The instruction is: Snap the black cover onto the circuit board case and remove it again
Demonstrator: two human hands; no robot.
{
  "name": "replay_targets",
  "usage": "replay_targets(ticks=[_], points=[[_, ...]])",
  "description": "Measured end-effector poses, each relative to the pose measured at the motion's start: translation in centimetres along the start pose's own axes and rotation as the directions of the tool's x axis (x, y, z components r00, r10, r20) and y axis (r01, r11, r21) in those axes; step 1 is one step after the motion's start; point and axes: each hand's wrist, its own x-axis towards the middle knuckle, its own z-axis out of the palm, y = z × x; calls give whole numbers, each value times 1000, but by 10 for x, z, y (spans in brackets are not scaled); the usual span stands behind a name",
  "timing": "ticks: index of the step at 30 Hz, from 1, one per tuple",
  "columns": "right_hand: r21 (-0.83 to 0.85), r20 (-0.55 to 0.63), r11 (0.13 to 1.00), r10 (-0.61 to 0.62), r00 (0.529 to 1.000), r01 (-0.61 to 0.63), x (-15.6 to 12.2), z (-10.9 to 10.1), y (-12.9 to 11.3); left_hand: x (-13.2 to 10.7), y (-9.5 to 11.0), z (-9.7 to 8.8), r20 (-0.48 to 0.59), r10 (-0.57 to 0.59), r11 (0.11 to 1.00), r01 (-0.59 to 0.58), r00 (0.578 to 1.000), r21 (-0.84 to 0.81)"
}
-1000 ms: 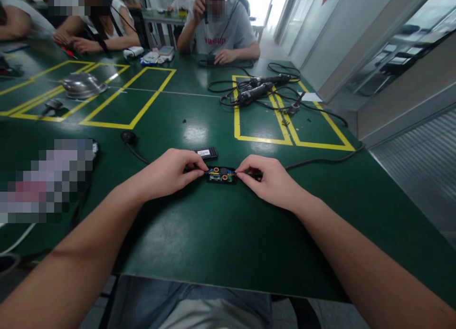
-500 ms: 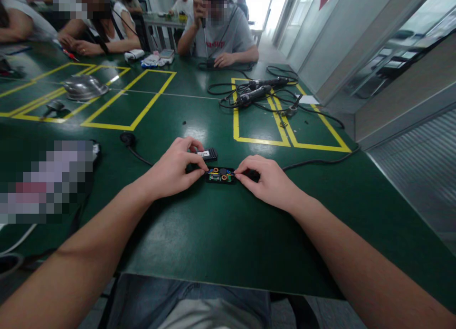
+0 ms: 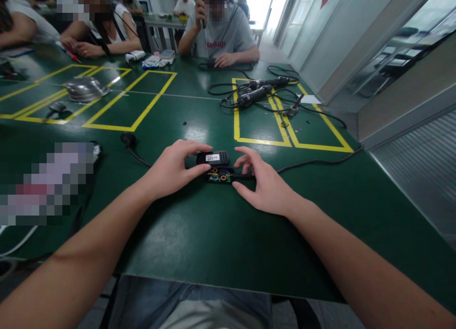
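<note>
On the green table lies a small black plastic housing [image 3: 220, 177], its circuit board with copper coils showing. Between the thumb and fingers of my left hand [image 3: 177, 170] is a black cover [image 3: 214, 158] with a white label and ribbed end; it is tilted just above and behind the housing. My right hand [image 3: 265, 184] is open, thumb and fingers apart, around the right end of the housing. From that end a black cable [image 3: 313, 162] runs off to the right. A second cable with a black plug [image 3: 128, 139] reaches toward the housing's left side, behind my left hand.
Electric screwdrivers [image 3: 254, 95] with coiled cords lie at the back right within yellow tape outlines. A metal bowl [image 3: 85, 88] and another plug [image 3: 57, 108] are at the left. A blurred-out object [image 3: 50, 182] lies near my left forearm. Across the table a co-worker [image 3: 221, 34] sits.
My left hand has taken hold of the labelled cover and brought it right and nearer, over the housing's back edge. My right hand's pinch at the housing has opened.
</note>
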Motion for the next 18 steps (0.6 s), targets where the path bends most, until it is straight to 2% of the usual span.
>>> replay_targets(ticks=[4, 8, 18], points=[[-23, 14, 999, -34, 999, 34, 0, -1, -1, -3, 7, 0, 96, 120, 992, -117, 988, -37], [-46, 8, 996, -81, 997, 82, 2, 1, 2, -3, 6, 5, 157, 147, 989, -146, 977, -14], [-19, -9, 997, -68, 998, 68, 3, -1, 2, -3, 5, 10, 135, 171, 985, -167, 976, -43]])
